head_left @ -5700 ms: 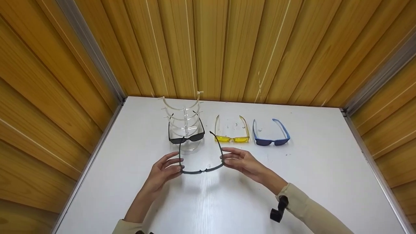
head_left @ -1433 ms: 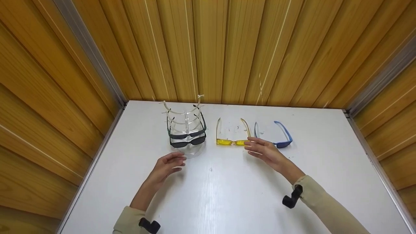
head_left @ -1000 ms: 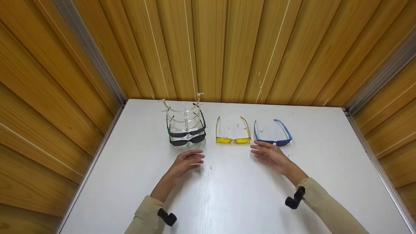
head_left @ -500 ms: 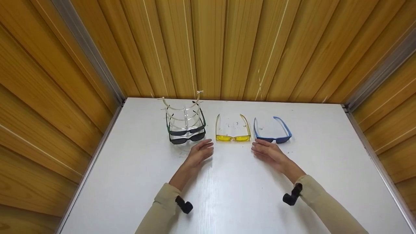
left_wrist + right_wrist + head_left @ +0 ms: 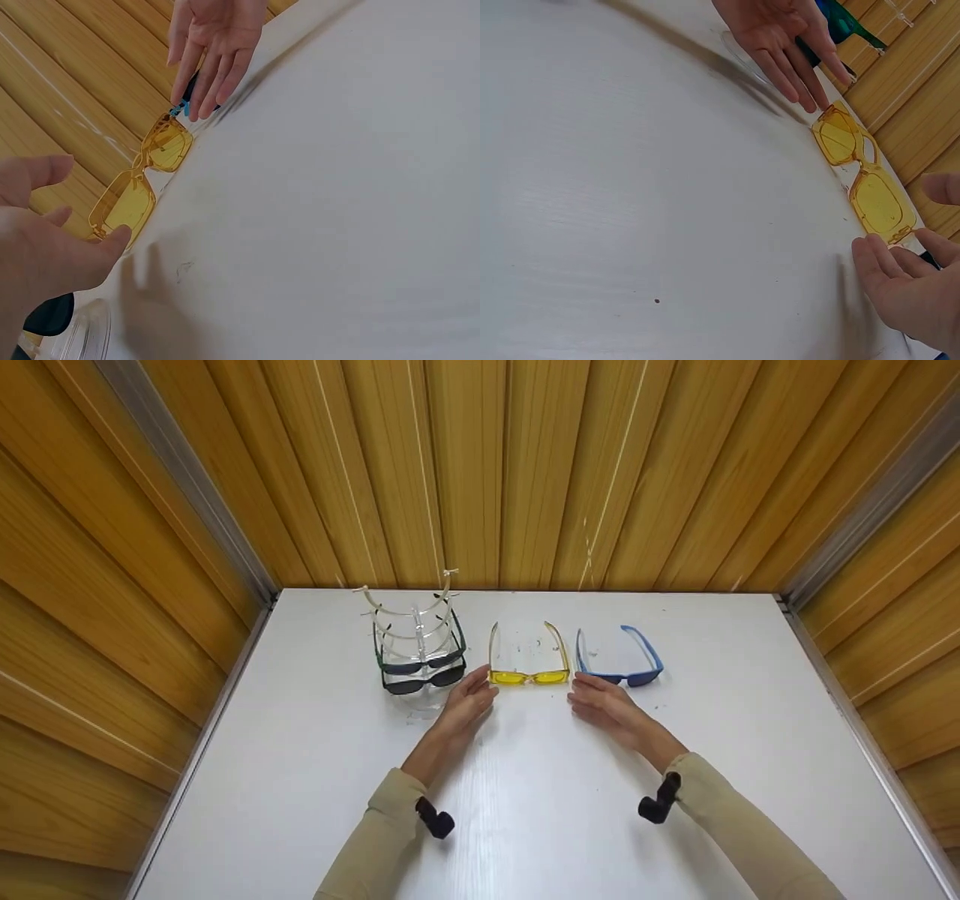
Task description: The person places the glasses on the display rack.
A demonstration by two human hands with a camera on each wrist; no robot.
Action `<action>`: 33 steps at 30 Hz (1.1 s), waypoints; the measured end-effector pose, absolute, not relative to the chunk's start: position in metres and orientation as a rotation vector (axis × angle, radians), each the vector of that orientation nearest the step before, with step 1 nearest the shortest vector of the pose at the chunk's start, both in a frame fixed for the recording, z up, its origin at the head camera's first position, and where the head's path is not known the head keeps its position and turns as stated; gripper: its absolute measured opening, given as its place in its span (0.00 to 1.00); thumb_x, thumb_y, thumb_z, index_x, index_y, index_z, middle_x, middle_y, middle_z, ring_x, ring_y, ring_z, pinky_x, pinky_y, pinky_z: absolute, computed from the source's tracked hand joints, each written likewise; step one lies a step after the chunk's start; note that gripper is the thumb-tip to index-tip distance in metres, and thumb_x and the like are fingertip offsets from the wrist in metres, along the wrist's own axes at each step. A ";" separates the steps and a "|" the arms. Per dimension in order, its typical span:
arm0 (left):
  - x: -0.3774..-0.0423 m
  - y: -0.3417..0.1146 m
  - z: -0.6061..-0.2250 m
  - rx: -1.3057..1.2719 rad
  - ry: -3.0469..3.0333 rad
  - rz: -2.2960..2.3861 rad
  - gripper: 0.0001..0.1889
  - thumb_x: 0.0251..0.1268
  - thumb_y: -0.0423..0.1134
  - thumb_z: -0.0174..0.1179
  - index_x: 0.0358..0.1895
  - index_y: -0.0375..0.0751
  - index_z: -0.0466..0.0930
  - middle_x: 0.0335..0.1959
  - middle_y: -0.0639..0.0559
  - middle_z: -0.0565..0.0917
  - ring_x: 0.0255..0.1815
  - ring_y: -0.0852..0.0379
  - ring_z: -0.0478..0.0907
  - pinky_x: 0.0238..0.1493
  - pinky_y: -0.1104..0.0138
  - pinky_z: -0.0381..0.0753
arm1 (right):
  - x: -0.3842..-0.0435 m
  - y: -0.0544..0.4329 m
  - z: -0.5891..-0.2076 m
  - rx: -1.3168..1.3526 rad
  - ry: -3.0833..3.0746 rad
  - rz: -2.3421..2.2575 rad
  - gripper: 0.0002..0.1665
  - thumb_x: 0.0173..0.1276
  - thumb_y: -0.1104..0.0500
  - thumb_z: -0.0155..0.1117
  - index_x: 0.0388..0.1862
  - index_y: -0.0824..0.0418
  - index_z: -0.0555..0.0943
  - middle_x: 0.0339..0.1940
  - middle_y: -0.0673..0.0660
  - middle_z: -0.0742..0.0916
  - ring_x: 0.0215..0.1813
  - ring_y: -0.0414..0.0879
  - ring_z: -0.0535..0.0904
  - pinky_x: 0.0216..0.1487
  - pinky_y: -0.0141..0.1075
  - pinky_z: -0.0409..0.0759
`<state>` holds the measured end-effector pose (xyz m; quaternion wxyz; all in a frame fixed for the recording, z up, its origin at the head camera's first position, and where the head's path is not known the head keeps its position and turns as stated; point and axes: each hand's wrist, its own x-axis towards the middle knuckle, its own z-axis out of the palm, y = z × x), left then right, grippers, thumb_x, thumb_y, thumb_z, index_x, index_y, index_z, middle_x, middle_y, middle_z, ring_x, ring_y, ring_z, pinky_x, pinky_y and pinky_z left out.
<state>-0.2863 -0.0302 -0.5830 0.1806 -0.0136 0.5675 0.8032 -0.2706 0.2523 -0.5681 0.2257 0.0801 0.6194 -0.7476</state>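
Observation:
Yellow-lensed glasses stand on the white table with both temples unfolded toward the back wall. My left hand is at their left corner, its fingers extended; whether it touches the frame I cannot tell. Just off their right corner is my right hand, fingers loosely straight, in front of the blue sunglasses. In the left wrist view, the left thumb lies over the near end of the yellow glasses. The right wrist view has both hands at opposite ends of the yellow glasses. Neither hand grips anything.
Left of the hands stands a clear display rack with several tiers. Two dark pairs of sunglasses sit on its lower tiers. Wood-patterned walls close off the back and sides of the white table.
Earlier both hands held dark sunglasses before the rack; that pair now sits on it, above the other. Since then my left hand has moved right to the yellow glasses; the right stays near their right side.

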 end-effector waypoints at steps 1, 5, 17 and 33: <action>-0.287 -0.030 -0.583 -0.039 1.589 2.276 0.36 0.70 0.29 0.55 0.79 0.30 0.53 0.82 0.30 0.52 0.84 0.37 0.48 0.84 0.45 0.51 | -0.271 0.251 -0.568 0.212 1.699 -2.062 0.39 0.81 0.65 0.48 0.84 0.67 0.45 0.85 0.65 0.53 0.83 0.60 0.56 0.83 0.48 0.60; -0.290 -0.028 -0.585 -0.030 1.541 2.293 0.37 0.70 0.28 0.54 0.80 0.31 0.51 0.83 0.31 0.50 0.84 0.37 0.47 0.85 0.46 0.50 | -0.274 0.247 -0.567 0.213 1.689 -2.046 0.41 0.80 0.65 0.49 0.84 0.65 0.43 0.85 0.66 0.52 0.84 0.62 0.53 0.85 0.49 0.56; -0.298 -0.029 -0.593 -0.032 1.470 2.328 0.37 0.70 0.25 0.53 0.80 0.31 0.51 0.83 0.33 0.50 0.85 0.40 0.46 0.86 0.50 0.46 | -0.278 0.246 -0.567 0.212 1.635 -2.049 0.44 0.79 0.66 0.48 0.85 0.62 0.39 0.87 0.63 0.44 0.84 0.58 0.52 0.85 0.48 0.56; -0.302 -0.025 -0.596 -0.107 1.527 2.351 0.33 0.71 0.25 0.53 0.79 0.31 0.57 0.80 0.32 0.58 0.82 0.41 0.55 0.82 0.53 0.61 | -0.281 0.245 -0.576 0.212 1.562 -2.119 0.40 0.82 0.66 0.44 0.85 0.61 0.40 0.87 0.63 0.45 0.85 0.60 0.52 0.85 0.49 0.55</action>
